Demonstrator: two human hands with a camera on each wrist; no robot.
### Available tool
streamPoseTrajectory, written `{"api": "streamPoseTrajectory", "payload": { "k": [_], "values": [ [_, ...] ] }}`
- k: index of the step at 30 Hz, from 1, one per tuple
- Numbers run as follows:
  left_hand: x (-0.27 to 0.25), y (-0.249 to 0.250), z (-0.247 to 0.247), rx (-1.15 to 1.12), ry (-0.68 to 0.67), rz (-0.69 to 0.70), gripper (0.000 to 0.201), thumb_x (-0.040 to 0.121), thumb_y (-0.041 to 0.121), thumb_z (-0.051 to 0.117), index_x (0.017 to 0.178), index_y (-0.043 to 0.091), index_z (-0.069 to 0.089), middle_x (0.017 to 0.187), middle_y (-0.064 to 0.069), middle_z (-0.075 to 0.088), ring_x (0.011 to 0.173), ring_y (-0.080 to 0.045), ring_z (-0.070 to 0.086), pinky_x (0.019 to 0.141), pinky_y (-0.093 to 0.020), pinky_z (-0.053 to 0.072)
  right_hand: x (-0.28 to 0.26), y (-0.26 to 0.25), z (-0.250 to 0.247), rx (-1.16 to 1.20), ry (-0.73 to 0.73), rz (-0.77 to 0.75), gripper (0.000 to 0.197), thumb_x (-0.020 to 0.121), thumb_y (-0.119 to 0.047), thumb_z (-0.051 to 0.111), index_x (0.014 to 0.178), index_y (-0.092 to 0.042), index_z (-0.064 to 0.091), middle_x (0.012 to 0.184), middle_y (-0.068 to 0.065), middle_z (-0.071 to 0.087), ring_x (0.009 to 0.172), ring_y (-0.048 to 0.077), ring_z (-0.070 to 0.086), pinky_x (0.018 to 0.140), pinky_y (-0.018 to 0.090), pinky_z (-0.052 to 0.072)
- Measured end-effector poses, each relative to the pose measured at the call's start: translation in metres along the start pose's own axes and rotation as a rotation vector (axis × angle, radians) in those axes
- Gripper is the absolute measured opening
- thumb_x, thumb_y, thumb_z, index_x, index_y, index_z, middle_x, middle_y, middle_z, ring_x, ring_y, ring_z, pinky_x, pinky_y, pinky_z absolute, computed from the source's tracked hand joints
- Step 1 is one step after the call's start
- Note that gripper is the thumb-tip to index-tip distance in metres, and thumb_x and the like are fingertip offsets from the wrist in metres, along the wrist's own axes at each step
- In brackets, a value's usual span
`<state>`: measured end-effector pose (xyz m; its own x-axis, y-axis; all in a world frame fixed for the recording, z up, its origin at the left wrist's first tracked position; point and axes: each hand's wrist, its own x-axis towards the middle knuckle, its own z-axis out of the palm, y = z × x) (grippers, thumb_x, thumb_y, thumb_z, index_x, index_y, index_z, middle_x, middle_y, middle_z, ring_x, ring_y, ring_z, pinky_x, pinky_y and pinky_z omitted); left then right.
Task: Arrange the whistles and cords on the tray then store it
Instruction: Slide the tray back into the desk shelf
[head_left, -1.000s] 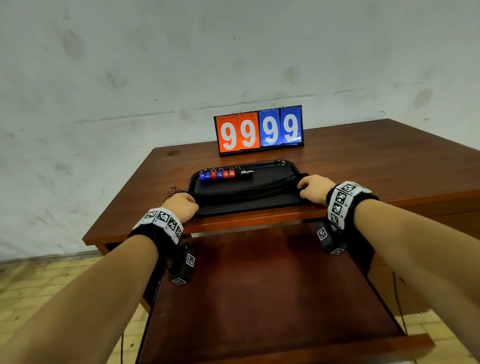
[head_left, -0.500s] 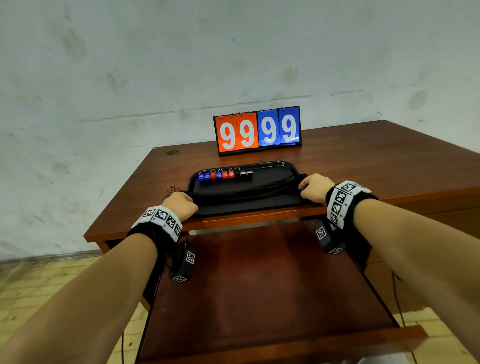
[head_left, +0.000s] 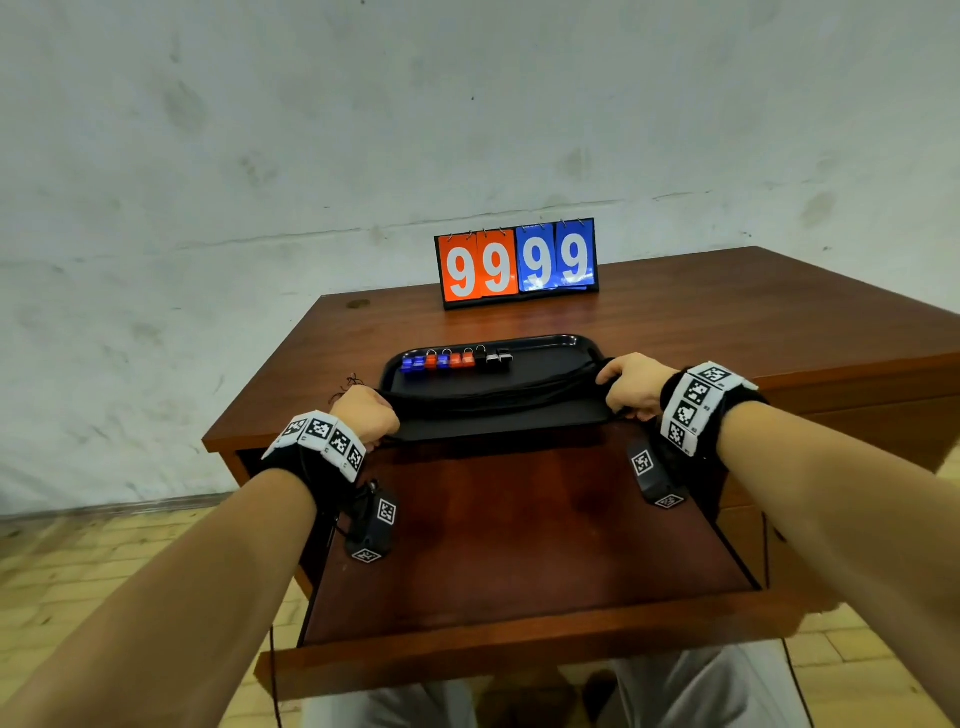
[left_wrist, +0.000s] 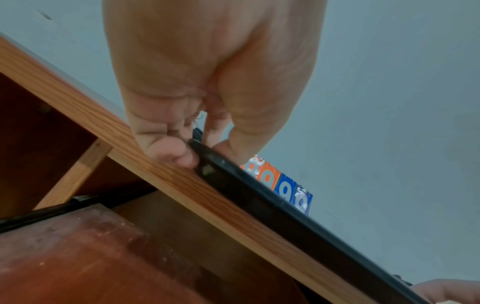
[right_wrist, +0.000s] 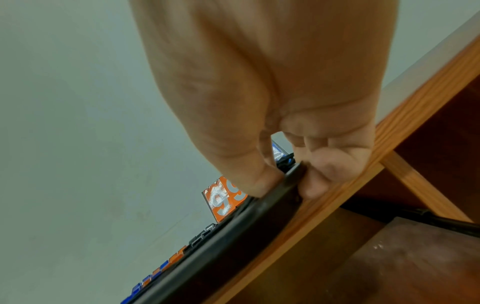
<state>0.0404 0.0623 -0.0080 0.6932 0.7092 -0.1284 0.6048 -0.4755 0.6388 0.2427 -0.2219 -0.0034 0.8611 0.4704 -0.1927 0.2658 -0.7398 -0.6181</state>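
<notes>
While both hands grip it, the tray (head_left: 545, 415) sits at the near edge of the desk (head_left: 727, 322), its near rim just over that edge. The left hand (head_left: 363, 415) is curled round the tray's near left corner; in the left wrist view its fingers (left_wrist: 179, 154) tuck under the black rim with the thumb on top. The right hand (head_left: 631, 387) clamps the near right corner the same way, thumb above the rim and fingers (right_wrist: 314, 185) below it, against the desk's edge.

On the tray, the whistles (head_left: 454, 358) lie in a row along the far left side: blue, red and black ones touching side by side. The cords (head_left: 519, 395) stretch in a dark bundle across the tray's middle from one hand to the other, and frayed ends stick out just past the left hand.

Below the desk top, a pull-out shelf (head_left: 519, 545) stands drawn toward the person. Far behind the tray a scoreboard (head_left: 517, 265) stands upright, showing 99 on orange and 99 on blue.
</notes>
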Motion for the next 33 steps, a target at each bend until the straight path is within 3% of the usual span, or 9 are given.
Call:
{"api": "streamPoseTrajectory", "payload": {
  "k": [5, 9, 12, 15, 19, 22, 25, 33],
  "values": [
    [-0.022, -0.008, -0.003, -0.055, 0.045, -0.007, 0.02, 0.084, -0.001, 0.053, 0.097, 0.003, 0.068, 0.074, -0.016, 0.065, 0.055, -0.024, 0.061, 0.048, -0.028, 0.049, -0.018, 0.009, 0.005, 0.064, 0.061, 0.002, 0.04, 0.083, 0.012, 0.043, 0.111, -0.006, 0.066, 0.064, 0.01, 0.056, 0.046, 0.023, 0.051, 0.035, 0.02, 0.034],
    [-0.039, -0.014, -0.002, -0.134, 0.054, -0.021, 0.021, 0.084, -0.005, 0.053, 0.1, -0.001, 0.067, 0.072, -0.016, 0.062, 0.049, -0.024, 0.058, 0.042, -0.027, 0.045, -0.036, 0.015, 0.007, 0.098, 0.088, -0.011, 0.039, 0.086, 0.013, 0.045, 0.107, -0.008, 0.068, 0.083, 0.01, 0.06, 0.055, 0.023, 0.051, 0.036, 0.021, 0.043],
    [-0.055, -0.021, 0.0, -0.178, 0.077, -0.02, 0.021, 0.084, -0.006, 0.052, 0.097, 0.001, 0.067, 0.077, -0.017, 0.064, 0.048, -0.024, 0.057, 0.041, -0.025, 0.045, -0.047, 0.021, 0.01, 0.111, 0.116, -0.048, 0.038, 0.084, 0.013, 0.05, 0.11, -0.007, 0.07, 0.102, 0.014, 0.063, 0.074, 0.026, 0.06, 0.049, 0.028, 0.051],
    [-0.07, -0.027, 0.001, -0.219, 0.09, -0.019, 0.022, 0.084, -0.008, 0.051, 0.09, 0.007, 0.066, 0.085, -0.014, 0.062, 0.055, -0.025, 0.058, 0.047, -0.028, 0.05, -0.057, 0.028, 0.014, 0.151, 0.136, -0.064, 0.038, 0.081, 0.015, 0.054, 0.109, -0.004, 0.071, 0.104, 0.018, 0.067, 0.08, 0.027, 0.061, 0.059, 0.028, 0.05],
    [-0.084, -0.038, 0.003, -0.237, 0.123, -0.014, 0.024, 0.085, -0.009, 0.052, 0.095, 0.009, 0.066, 0.091, -0.008, 0.059, 0.078, -0.026, 0.061, 0.06, -0.032, 0.055, -0.069, 0.035, 0.019, 0.181, 0.15, -0.089, 0.038, 0.078, 0.015, 0.059, 0.105, -0.008, 0.073, 0.103, 0.018, 0.07, 0.087, 0.031, 0.067, 0.075, 0.034, 0.055],
    [-0.093, -0.048, 0.003, -0.205, 0.146, -0.017, 0.027, 0.083, -0.007, 0.053, 0.098, 0.011, 0.067, 0.101, -0.011, 0.062, 0.093, -0.029, 0.063, 0.058, -0.03, 0.054, -0.081, 0.04, 0.023, 0.197, 0.152, -0.107, 0.038, 0.077, 0.015, 0.06, 0.102, -0.01, 0.073, 0.102, 0.017, 0.07, 0.095, 0.034, 0.068, 0.083, 0.038, 0.056],
    [-0.104, -0.056, 0.004, -0.182, 0.174, -0.015, 0.032, 0.081, -0.008, 0.054, 0.103, 0.009, 0.07, 0.098, -0.012, 0.065, 0.089, -0.03, 0.065, 0.056, -0.03, 0.054, -0.093, 0.046, 0.028, 0.203, 0.149, -0.125, 0.039, 0.078, 0.015, 0.06, 0.105, -0.01, 0.073, 0.106, 0.012, 0.067, 0.1, 0.028, 0.065, 0.083, 0.032, 0.053],
    [-0.129, -0.076, 0.011, -0.119, 0.238, 0.011, 0.039, 0.076, -0.004, 0.054, 0.103, 0.018, 0.072, 0.083, -0.004, 0.067, 0.068, -0.026, 0.069, 0.073, -0.039, 0.061, -0.117, 0.066, 0.043, 0.216, 0.148, -0.148, 0.044, 0.078, 0.016, 0.056, 0.107, -0.012, 0.072, 0.119, 0.01, 0.062, 0.115, 0.026, 0.058, 0.089, 0.031, 0.049]
  ]
}}
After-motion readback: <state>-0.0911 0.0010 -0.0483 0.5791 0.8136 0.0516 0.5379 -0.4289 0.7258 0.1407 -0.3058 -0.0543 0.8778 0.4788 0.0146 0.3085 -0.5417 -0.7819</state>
